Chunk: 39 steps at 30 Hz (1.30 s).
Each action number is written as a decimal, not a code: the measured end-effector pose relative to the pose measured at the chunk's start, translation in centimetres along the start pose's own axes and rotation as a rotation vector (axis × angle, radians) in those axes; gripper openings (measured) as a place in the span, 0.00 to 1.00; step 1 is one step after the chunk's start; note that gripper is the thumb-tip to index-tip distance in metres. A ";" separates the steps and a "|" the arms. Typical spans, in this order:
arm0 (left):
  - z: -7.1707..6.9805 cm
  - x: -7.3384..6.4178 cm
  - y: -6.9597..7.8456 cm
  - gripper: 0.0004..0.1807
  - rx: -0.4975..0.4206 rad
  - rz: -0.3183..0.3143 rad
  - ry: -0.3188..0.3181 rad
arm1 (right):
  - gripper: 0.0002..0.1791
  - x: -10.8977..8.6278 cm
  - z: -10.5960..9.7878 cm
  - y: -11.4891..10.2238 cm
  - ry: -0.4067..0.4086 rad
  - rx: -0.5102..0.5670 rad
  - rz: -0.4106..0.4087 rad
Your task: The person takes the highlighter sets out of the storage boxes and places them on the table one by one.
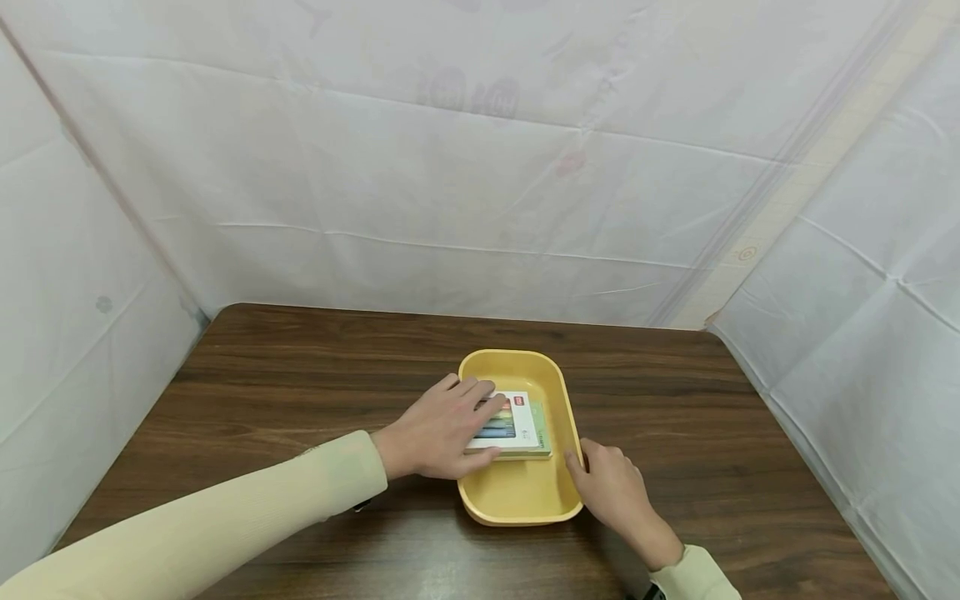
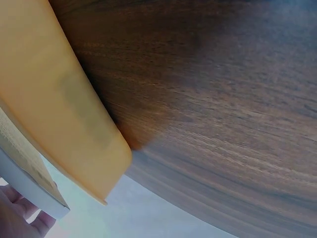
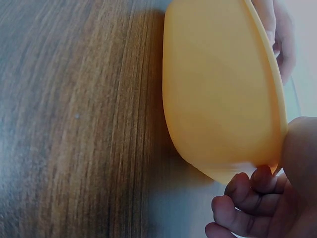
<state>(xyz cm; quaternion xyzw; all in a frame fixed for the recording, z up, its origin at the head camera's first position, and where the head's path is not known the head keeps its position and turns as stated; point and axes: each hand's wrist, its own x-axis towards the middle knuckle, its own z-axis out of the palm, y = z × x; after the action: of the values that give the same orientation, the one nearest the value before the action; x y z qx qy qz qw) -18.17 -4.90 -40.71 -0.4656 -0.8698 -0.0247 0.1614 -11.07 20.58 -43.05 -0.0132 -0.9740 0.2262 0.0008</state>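
A yellow plastic tray (image 1: 517,500) stands on the table, its long side running away from me. Inside its outline is a flat white box (image 1: 528,427) with a row of coloured sticks on its face and a red mark. Under the box lies a green-edged item like a notebook (image 1: 542,421). My left hand (image 1: 450,425) grips the white box from the left, fingers over its top, thumb at the near edge. In the left wrist view, fingertips (image 2: 43,224) reach the box's edge, above the tray rim. My right hand (image 1: 611,492) pinches the tray's right rim, thumb inside, fingers outside.
The dark wood-grain table (image 1: 315,367) spreads around the tray on all sides. White cloth walls (image 1: 420,192) close in its back, left and right.
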 end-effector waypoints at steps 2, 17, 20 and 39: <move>-0.1 -0.1 0.0 0.32 -0.001 -0.002 -0.003 | 0.14 0.0 0.0 0.0 -0.004 0.006 0.001; -0.3 -0.6 -0.6 0.34 0.006 -0.017 -0.035 | 0.12 -0.1 0.0 0.1 -0.002 0.013 0.000; -0.3 -0.8 -0.7 0.33 0.003 -0.025 -0.034 | 0.12 -0.1 0.0 0.1 -0.004 0.014 0.001; -0.3 -1.9 -1.2 0.34 0.001 -0.036 -0.003 | 0.13 -0.1 0.0 0.0 -0.010 0.021 0.008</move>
<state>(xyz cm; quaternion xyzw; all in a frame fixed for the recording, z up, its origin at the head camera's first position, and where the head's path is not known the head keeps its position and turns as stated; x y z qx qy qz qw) -18.08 -7.18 -40.94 -0.4499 -0.8782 -0.0266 0.1601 -10.94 20.58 -43.01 -0.0159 -0.9715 0.2364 -0.0048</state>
